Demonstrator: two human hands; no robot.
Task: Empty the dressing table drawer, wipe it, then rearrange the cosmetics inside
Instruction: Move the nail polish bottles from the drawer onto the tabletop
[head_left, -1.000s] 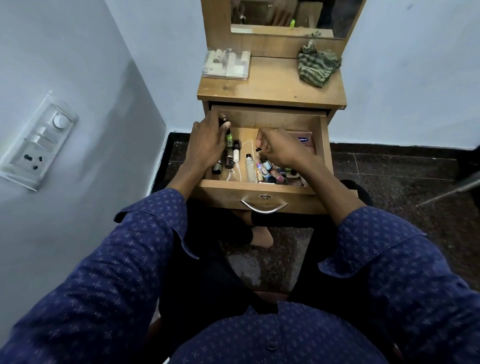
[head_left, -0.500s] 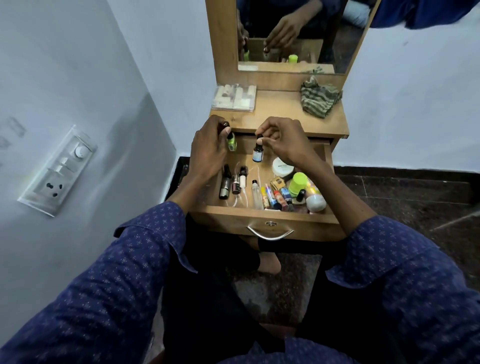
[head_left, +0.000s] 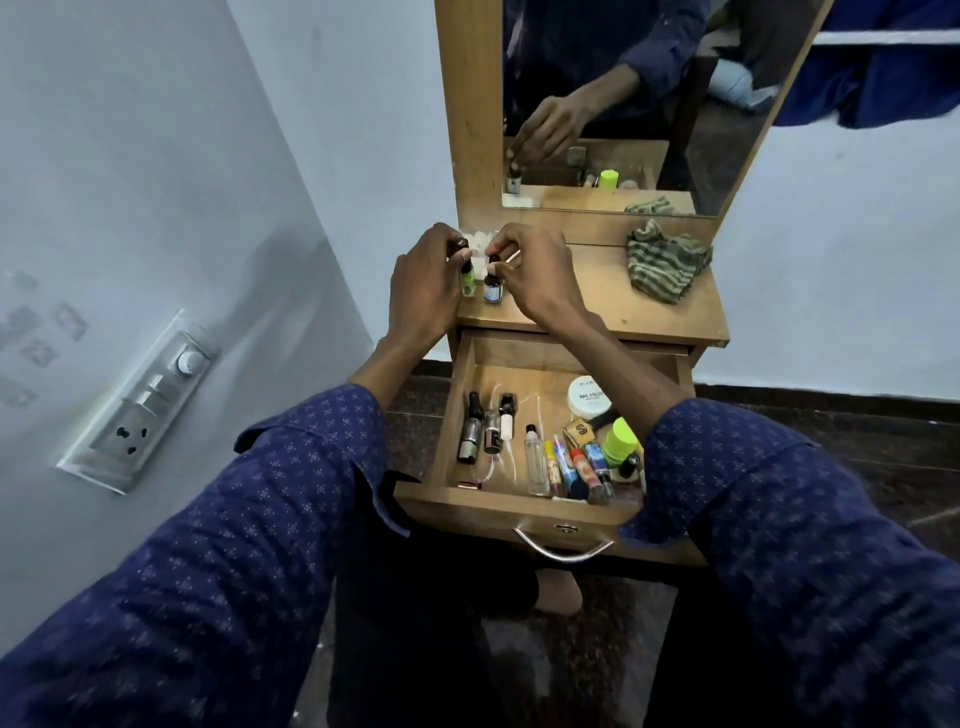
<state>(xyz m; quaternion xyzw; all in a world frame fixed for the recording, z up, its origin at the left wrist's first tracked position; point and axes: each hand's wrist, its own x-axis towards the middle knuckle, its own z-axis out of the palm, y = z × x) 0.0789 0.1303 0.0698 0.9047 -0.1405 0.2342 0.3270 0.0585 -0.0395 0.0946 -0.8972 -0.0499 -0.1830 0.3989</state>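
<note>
Head view: your left hand (head_left: 423, 291) pinches the small green glass bottle (head_left: 468, 278) by its dark cap; your right hand (head_left: 540, 275) pinches the small dark blue-labelled bottle (head_left: 492, 287) likewise. Both bottles stand upright, long axes vertical, bases at the wooden table (head_left: 613, 299), directly below your fingers. The open wooden drawer (head_left: 519, 364) sits nearer you, cosmetics inside.

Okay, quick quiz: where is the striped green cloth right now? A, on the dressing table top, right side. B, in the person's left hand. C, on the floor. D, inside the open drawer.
A: the striped green cloth lies bunched on the dressing table top at its right side, under the mirror, apart from both hands.
</note>
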